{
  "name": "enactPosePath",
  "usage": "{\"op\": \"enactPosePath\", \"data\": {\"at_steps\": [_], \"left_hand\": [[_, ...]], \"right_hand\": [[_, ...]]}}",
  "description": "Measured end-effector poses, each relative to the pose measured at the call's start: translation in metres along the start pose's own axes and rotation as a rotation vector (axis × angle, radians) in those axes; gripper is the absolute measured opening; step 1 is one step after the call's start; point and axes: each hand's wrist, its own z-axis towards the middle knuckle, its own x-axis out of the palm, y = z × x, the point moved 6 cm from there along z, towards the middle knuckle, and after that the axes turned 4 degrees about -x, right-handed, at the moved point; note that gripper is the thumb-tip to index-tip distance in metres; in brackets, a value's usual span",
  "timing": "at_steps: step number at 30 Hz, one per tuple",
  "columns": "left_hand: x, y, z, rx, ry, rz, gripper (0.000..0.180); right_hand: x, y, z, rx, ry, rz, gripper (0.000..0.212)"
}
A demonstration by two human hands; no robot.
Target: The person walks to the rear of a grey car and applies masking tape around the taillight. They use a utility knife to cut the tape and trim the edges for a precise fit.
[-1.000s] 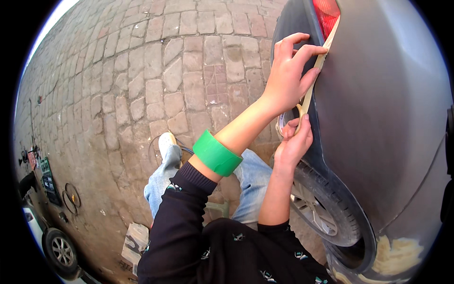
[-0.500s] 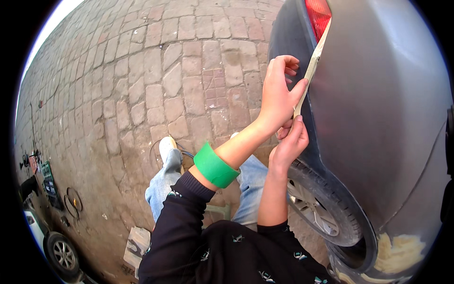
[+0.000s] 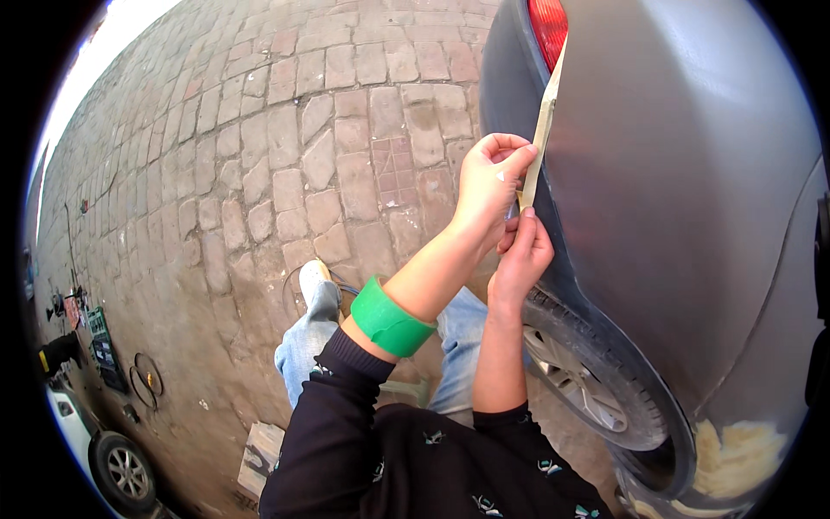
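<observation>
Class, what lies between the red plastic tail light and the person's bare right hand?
In the head view, a cream tape strip runs from beside the tail light to the right hand; the bare left hand meets it partway.

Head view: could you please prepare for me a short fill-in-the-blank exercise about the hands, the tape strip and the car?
1. The wide ring around the left forearm is coloured ____.
2. The pale tape strip runs up to a tail light coloured ____.
3. Of the right hand and the left hand, the one nearer to that light is the ____ one.

Missing words: green; red; left.
</observation>
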Motion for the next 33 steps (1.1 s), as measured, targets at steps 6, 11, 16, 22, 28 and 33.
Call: {"op": "enactPosePath", "data": {"at_steps": [6, 11, 16, 22, 28, 33], "left_hand": [[-0.005, 0.003, -0.001, 0.010, -0.017, 0.118, 0.016], [-0.003, 0.005, -0.007, -0.080, -0.008, 0.145, 0.016], [-0.004, 0.013, 0.002, -0.088, -0.010, 0.038, 0.014], [-0.002, 0.020, 0.016, -0.264, 0.050, -0.023, 0.015], [-0.003, 0.025, 0.026, -0.358, 0.059, 0.002, 0.020], [-0.001, 0.023, 0.024, -0.374, 0.018, 0.008, 0.021]], "right_hand": [[0.007, -0.008, 0.004, 0.011, 0.064, -0.014, 0.036], [0.006, -0.009, 0.006, -0.019, 0.078, -0.023, 0.032], [0.004, -0.009, 0.006, 0.003, 0.106, -0.011, 0.030], [0.001, -0.004, 0.010, -0.052, 0.090, 0.029, 0.028], [0.003, -0.001, 0.009, -0.005, 0.088, 0.018, 0.027], [0.004, -0.001, 0.008, -0.014, 0.076, 0.039, 0.026]]}}
